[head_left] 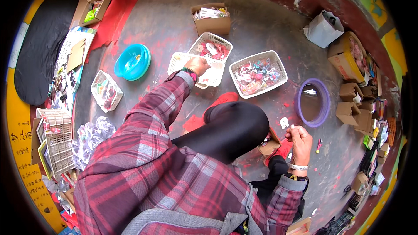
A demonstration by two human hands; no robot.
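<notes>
My left hand (198, 65) reaches forward over a white plastic basket (177, 61), fingers curled together; whatever they hold, if anything, is hidden. Just behind it, a second white basket (228, 43) holds red and white small pieces (213, 50). My right hand (300, 141) is raised at the right with its fingertips pinched, on something too small to make out. Close to those fingertips shows a small white piece (284, 123); whether it touches them I cannot tell. To the right of my left hand stands a larger white basket (281, 88) full of colourful small pieces (257, 75).
Around me on the floor are blue-green basins (146, 67), a small white basket (114, 104), a cardboard box (213, 25), a purple basin (323, 119) and a white bag (324, 30). Boxes line the right wall; clear plastic bags (92, 139) lie left. My bent knee (235, 126) rises between my arms.
</notes>
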